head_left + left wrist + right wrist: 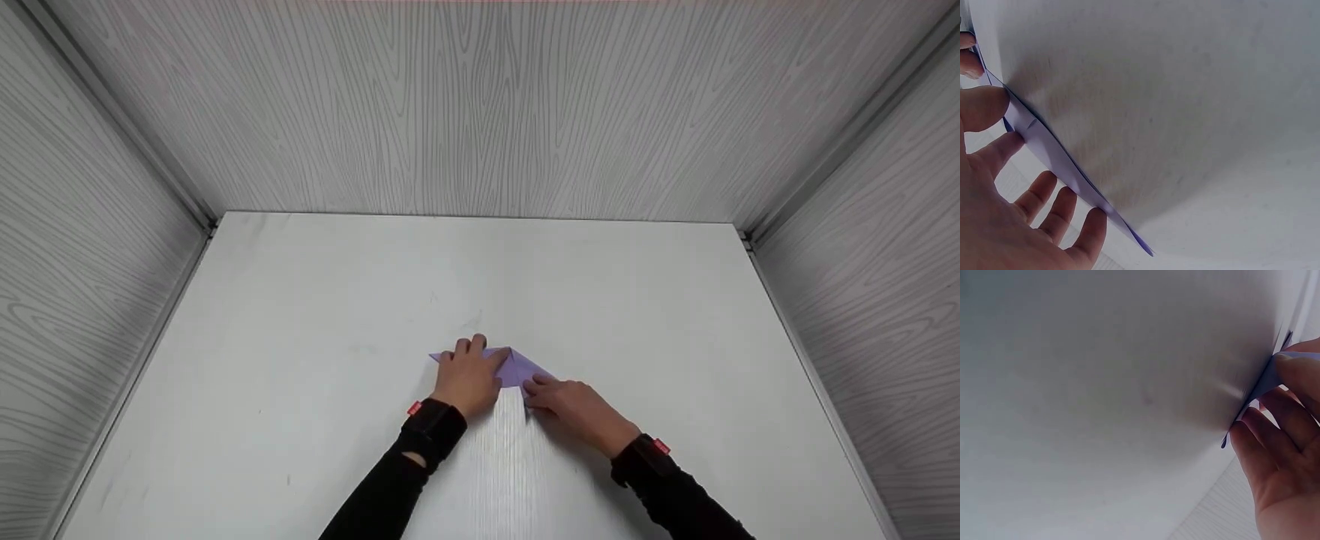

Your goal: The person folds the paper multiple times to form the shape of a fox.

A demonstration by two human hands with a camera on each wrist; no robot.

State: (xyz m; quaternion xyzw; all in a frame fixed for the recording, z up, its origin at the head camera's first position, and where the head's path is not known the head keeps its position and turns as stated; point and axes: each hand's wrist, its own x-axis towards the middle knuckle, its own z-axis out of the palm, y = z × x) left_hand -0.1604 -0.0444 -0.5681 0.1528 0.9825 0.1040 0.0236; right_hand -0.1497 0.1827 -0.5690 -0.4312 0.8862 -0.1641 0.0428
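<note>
A folded sheet of purple paper point(516, 370) lies on the white table, its pointed ends to the left and right. Over its left half my left hand point(469, 379) rests with spread fingers, thumb at the near edge. The left wrist view shows those fingertips along the creased paper point(1053, 151). My right hand point(577, 405) pinches the right part of the paper, where a narrow flap hangs toward me. From the right wrist, the thumb point(1297, 374) sits on a lifted bit of paper point(1266, 382) with fingers behind it. The hands cover much of the sheet.
The white tabletop point(337, 300) spreads around the hands. Grey wood-grain panels stand at the back point(480, 112), on the left point(75, 247) and on the right point(870, 247). Both wrists wear black bands over dark sleeves.
</note>
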